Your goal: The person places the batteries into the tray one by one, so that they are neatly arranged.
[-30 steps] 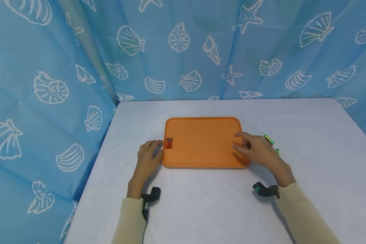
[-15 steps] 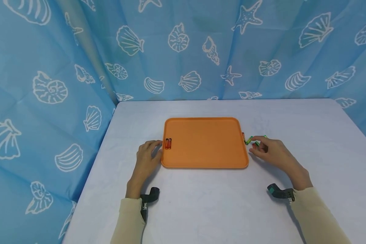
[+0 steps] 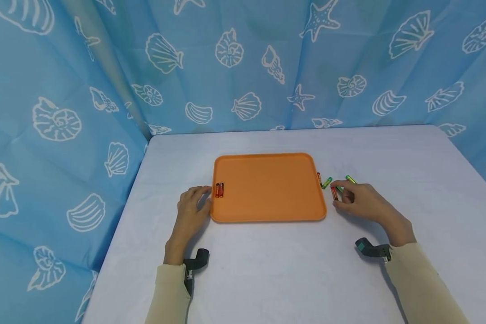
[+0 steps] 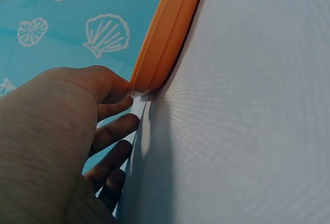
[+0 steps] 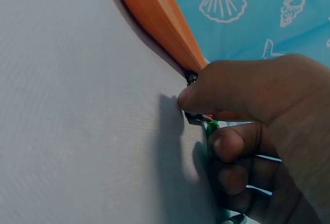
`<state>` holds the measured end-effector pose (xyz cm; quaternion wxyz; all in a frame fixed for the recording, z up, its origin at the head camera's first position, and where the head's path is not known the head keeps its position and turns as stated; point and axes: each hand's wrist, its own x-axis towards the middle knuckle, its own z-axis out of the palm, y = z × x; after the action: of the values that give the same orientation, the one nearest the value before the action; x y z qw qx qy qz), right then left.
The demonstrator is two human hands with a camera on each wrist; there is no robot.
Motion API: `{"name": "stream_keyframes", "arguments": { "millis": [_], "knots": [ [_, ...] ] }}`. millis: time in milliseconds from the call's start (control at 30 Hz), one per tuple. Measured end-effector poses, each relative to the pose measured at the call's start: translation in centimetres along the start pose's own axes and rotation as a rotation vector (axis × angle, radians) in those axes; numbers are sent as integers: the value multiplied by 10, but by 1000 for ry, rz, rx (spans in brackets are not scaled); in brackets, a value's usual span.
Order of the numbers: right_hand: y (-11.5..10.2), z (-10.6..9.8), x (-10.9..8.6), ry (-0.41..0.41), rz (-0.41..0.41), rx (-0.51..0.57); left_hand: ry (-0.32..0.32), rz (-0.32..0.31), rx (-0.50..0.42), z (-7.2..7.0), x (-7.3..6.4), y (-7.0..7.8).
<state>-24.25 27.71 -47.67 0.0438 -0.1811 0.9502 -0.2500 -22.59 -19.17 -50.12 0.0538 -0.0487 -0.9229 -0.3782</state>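
My left hand [image 3: 192,211] touches the left edge of the orange tray [image 3: 271,186], its fingers loosely bent; in the left wrist view the thumb [image 4: 116,86] meets the tray's rim. Two red batteries [image 3: 219,190] lie side by side inside the tray near that edge. Just off the tray's right side, my right hand [image 3: 362,200] pinches a red battery [image 3: 334,193] between thumb and index finger. The right wrist view shows that battery [image 5: 198,117] mostly hidden behind the thumb.
A green battery [image 3: 327,182] and another red battery [image 3: 318,178] lie against or close to the tray's right edge. More green batteries [image 3: 350,179] lie by the right hand, partly covered. A blue shell-print curtain [image 3: 243,67] hangs behind the white table [image 3: 275,270].
The right hand has moved right, from over the tray to the batteries beside it, and now pinches a red one. The left hand stays at the tray's edge. The head view has shifted slightly.
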Motion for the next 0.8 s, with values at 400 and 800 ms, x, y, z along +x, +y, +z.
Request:
{"name": "stream_keyframes", "arguments": {
  "millis": [400, 800],
  "knots": [
    [3, 3, 1, 15, 38, 24, 5, 4, -11, 0, 0, 0],
    [-3, 4, 0, 104, 33, 25, 5, -26, 6, 2, 0, 2]
  ]
}}
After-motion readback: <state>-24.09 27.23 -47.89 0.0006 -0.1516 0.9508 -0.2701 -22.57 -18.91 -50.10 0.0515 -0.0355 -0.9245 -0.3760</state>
